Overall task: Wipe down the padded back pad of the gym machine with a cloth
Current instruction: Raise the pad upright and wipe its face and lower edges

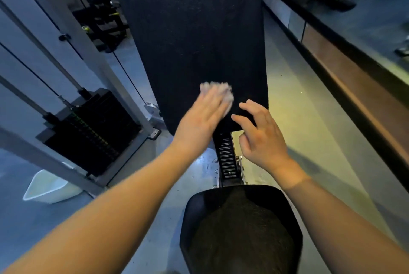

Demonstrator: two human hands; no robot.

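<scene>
The long black padded back pad (192,36) fills the upper middle of the head view and narrows toward me. My left hand (200,116) lies flat on its lower end, pressing a small white cloth (221,93) against the padding; the hand and the cloth are blurred. My right hand (259,138) hovers just right of it at the pad's bottom right corner, fingers spread and curled, holding nothing. Whether its fingertips touch the pad is unclear.
The black seat pad (241,229) sits below my hands, joined to the back pad by a notched adjuster bar (226,158). A weight stack (93,132) in a grey frame with cables stands at left. A white tub (48,187) rests on the floor at lower left. A mirror wall (358,36) runs along the right.
</scene>
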